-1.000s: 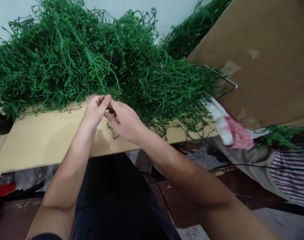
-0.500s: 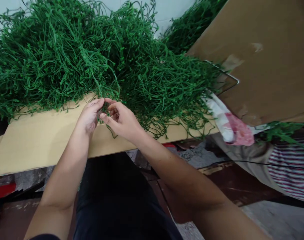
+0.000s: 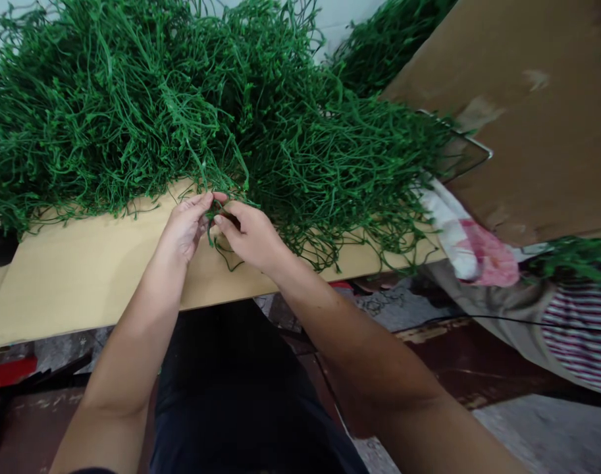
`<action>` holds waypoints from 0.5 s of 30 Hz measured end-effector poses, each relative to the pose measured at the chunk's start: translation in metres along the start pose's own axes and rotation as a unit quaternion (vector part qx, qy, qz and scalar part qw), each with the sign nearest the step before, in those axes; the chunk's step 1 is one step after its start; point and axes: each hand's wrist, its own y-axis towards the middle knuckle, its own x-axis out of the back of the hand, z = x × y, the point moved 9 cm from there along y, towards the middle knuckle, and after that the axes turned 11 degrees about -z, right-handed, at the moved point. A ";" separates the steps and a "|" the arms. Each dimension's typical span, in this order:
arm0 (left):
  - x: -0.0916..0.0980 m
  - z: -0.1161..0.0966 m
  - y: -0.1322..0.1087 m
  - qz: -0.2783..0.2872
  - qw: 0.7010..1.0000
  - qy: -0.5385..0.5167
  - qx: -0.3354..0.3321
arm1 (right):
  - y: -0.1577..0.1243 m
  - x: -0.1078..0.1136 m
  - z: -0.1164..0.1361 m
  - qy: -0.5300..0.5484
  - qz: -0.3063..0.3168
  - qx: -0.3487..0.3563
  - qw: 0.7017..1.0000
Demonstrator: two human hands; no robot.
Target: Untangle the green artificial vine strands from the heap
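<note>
A big tangled heap of thin green plastic plant stems [image 3: 147, 112] lies along the back of the tan cardboard surface [image 3: 83, 270]. At the heap's front edge my left hand [image 3: 187, 224] pinches a green stem between thumb and fingers. Close beside it on the right, my right hand [image 3: 251, 234] is closed with thumb and fingertips on the same stem. A short piece of green stem [image 3: 210, 234] hangs below the fingertips. The exact grip points are partly hidden by the fingers.
A large brown cardboard sheet [image 3: 532, 131] leans at the right, with a bent metal wire frame [image 3: 478, 148] against it. Below is a pink and white cloth [image 3: 488, 257]. A person in a striped garment [image 3: 581, 336] sits at the right edge.
The fingers of my right hand have closed in toward my left fingertips, onto the green stem. The whole view has shifted slightly; the heap looks the same.
</note>
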 end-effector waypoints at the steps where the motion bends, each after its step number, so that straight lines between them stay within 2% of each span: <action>1: 0.001 -0.001 0.000 -0.004 1.000 0.007 -0.006 | -0.001 0.001 0.001 -0.005 -0.003 0.002 1.000; 7: 0.004 0.002 0.001 -0.024 1.000 0.006 0.009 | -0.007 0.012 0.006 0.031 -0.054 0.026 0.998; 12: 0.004 0.013 -0.002 -0.049 0.997 -0.008 0.052 | -0.015 0.006 0.017 -0.039 -0.018 0.072 0.997; 15: 0.006 0.020 0.001 -0.074 0.996 -0.002 0.053 | -0.021 0.003 0.017 -0.090 -0.011 0.077 0.993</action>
